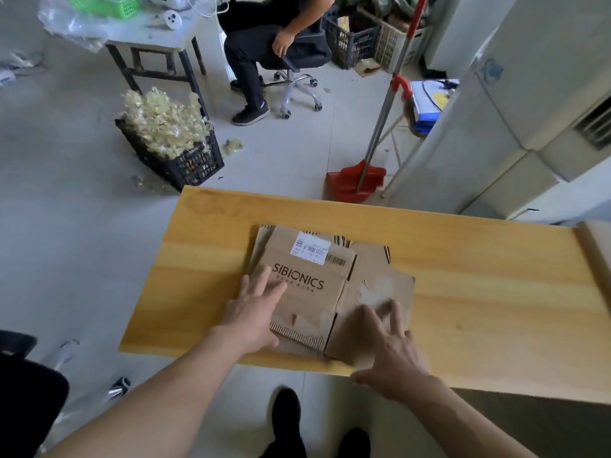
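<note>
A flattened brown cardboard box (314, 292) printed "SIBIONICS", with a white barcode label, lies on a wooden table (479, 292) on top of other flat cardboard pieces. My left hand (254, 312) rests flat on the box's left part, fingers straight and spread. My right hand (390, 355) lies over the box's right flap near the table's front edge, fingers spread and extended; it is somewhat blurred.
A person sits on a wheeled chair (291, 71) across the floor. A black crate (185, 160) of pale scraps stands left of the table. A red dustpan (353, 183) and broom lean beyond the far edge. White cabinets (529, 110) rise at right.
</note>
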The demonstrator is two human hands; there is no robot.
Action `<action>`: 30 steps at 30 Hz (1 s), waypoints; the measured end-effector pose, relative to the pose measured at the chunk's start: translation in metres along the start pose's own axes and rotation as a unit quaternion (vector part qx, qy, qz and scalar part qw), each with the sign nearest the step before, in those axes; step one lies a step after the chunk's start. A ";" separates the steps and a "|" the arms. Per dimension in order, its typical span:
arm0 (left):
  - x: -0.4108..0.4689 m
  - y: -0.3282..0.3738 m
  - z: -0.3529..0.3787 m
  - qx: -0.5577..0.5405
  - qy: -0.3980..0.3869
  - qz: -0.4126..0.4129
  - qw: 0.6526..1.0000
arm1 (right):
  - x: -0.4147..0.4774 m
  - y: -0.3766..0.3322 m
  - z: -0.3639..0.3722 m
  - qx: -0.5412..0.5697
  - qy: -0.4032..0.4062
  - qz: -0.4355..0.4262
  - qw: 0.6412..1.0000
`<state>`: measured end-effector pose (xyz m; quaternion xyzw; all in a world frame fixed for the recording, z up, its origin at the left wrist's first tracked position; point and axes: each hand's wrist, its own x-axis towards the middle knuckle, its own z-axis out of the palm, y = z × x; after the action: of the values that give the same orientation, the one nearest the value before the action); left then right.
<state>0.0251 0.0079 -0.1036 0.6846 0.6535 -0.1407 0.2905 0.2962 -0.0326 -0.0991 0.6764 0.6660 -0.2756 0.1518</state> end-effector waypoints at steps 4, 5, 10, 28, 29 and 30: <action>0.000 -0.006 -0.003 0.002 0.031 0.005 1.000 | -0.003 0.004 -0.002 0.006 0.005 0.002 1.000; -0.002 -0.006 -0.005 0.007 0.037 0.008 0.999 | -0.004 0.006 -0.004 0.006 0.009 0.002 1.000; -0.015 -0.006 -0.016 0.013 0.071 0.025 0.997 | -0.010 0.011 -0.010 0.021 0.028 -0.011 0.999; -0.061 0.088 -0.092 -0.125 0.227 0.061 0.964 | -0.036 0.060 -0.086 0.198 0.196 -0.103 0.955; -0.062 0.099 -0.099 -0.134 0.245 0.071 0.957 | -0.038 0.064 -0.096 0.210 0.214 -0.106 0.948; -0.063 0.111 -0.106 -0.142 0.265 0.080 0.951 | -0.040 0.066 -0.107 0.218 0.234 -0.106 0.941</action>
<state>0.1073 0.0207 0.0400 0.6987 0.6636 0.1633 0.2117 0.3816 -0.0088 -0.0005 0.6642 0.6738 -0.2622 -0.1900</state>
